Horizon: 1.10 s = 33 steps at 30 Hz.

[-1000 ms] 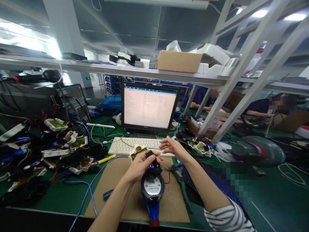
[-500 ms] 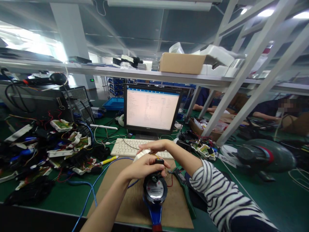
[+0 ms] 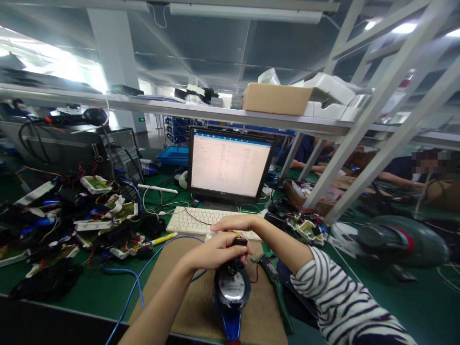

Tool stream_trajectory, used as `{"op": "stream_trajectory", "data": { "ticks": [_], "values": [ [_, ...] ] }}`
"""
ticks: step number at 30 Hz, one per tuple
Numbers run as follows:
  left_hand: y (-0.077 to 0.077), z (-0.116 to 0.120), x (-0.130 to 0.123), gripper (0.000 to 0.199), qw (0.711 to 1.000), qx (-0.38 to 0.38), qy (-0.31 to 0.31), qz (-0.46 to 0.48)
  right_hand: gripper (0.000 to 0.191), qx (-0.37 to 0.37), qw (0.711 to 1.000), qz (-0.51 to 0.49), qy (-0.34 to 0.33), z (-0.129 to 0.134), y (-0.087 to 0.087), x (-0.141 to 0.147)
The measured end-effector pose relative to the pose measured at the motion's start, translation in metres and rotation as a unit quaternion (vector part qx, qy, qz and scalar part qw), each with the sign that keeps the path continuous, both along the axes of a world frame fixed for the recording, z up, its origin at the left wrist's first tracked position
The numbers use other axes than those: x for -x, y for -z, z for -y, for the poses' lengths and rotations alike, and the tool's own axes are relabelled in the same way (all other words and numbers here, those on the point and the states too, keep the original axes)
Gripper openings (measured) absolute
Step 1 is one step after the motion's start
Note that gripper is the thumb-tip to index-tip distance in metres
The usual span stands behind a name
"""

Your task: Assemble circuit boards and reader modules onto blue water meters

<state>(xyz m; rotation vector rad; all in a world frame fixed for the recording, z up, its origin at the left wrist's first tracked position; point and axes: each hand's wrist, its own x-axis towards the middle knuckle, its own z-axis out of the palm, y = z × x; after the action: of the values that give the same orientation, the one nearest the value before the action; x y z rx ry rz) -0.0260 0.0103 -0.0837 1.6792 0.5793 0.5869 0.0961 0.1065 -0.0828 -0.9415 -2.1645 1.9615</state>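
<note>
A blue water meter point(image 3: 232, 290) with a round, shiny face lies on a sheet of brown cardboard point(image 3: 192, 299). Just above its face, my left hand point(image 3: 217, 250) is closed around a small black part point(image 3: 240, 242) with thin yellow and red wires. My right hand point(image 3: 235, 223) reaches across behind it, fingers stretched out over the front of the white keyboard point(image 3: 187, 219). A bit of a white piece point(image 3: 208, 235) shows under the right fingers; most of it is hidden, and I cannot tell whether they grip it.
A monitor point(image 3: 230, 165) stands behind the keyboard. Heaped circuit boards and wires point(image 3: 104, 211) cover the left side, near a yellow pen point(image 3: 164, 238) and blue cable point(image 3: 138, 282). Green-handled pliers point(image 3: 276, 290) lie right of the meter. A dark green motor-like machine point(image 3: 402, 247) stands farther right.
The view has shifted slightly. My right hand lies flatter over the keyboard, and less of the white piece shows. My left hand keeps its hold on the black part.
</note>
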Motion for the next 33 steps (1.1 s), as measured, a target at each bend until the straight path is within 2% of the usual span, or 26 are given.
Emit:
{"op": "stream_trajectory", "data": {
  "ticks": [4, 7, 8, 10, 13, 17, 19, 22, 24, 29, 31, 33],
  "values": [
    [0.001, -0.001, 0.004, 0.026, 1.0, -0.007, -0.002, 0.008, 0.033, -0.056, 0.998, -0.003, -0.038, 0.001, -0.003, -0.003],
    [0.002, 0.001, 0.004, 0.026, 0.999, -0.021, -0.016, 0.017, 0.031, -0.151, 0.987, -0.026, -0.046, 0.002, -0.001, -0.008],
    [0.003, 0.002, 0.003, 0.027, 0.999, -0.017, -0.027, 0.027, 0.034, -0.191, 0.981, -0.041, -0.014, 0.002, -0.001, -0.011],
    [0.008, 0.004, 0.002, 0.027, 0.997, 0.001, -0.062, 0.056, 0.042, -0.278, 0.952, -0.074, 0.106, 0.003, 0.0, -0.015],
    [0.014, 0.005, -0.002, 0.027, 0.988, 0.015, -0.129, 0.088, 0.045, -0.374, 0.88, -0.117, 0.269, 0.01, 0.001, -0.022],
    [0.011, 0.006, -0.005, 0.02, 0.972, -0.019, -0.204, 0.117, 0.042, -0.463, 0.811, -0.144, 0.326, 0.025, -0.002, -0.032],
    [0.008, 0.008, -0.003, 0.016, 0.963, -0.024, -0.231, 0.135, 0.044, -0.491, 0.793, -0.136, 0.332, 0.033, -0.001, -0.036],
    [0.014, 0.012, 0.008, 0.015, 0.951, 0.0, -0.275, 0.139, 0.046, -0.484, 0.804, -0.112, 0.326, 0.048, 0.01, -0.042],
    [0.028, 0.014, 0.02, 0.017, 0.943, 0.008, -0.31, 0.121, 0.051, -0.478, 0.821, -0.093, 0.298, 0.059, 0.022, -0.044],
    [0.081, 0.016, 0.043, 0.024, 0.928, 0.026, -0.367, 0.065, 0.078, -0.513, 0.84, -0.023, 0.173, 0.085, 0.055, -0.042],
    [0.094, 0.017, 0.044, 0.023, 0.913, -0.013, -0.406, 0.039, 0.082, -0.534, 0.833, 0.008, 0.147, 0.089, 0.061, -0.038],
    [0.096, 0.017, 0.039, 0.025, 0.896, -0.078, -0.436, 0.019, 0.082, -0.557, 0.818, 0.028, 0.141, 0.089, 0.062, -0.035]
  ]
}}
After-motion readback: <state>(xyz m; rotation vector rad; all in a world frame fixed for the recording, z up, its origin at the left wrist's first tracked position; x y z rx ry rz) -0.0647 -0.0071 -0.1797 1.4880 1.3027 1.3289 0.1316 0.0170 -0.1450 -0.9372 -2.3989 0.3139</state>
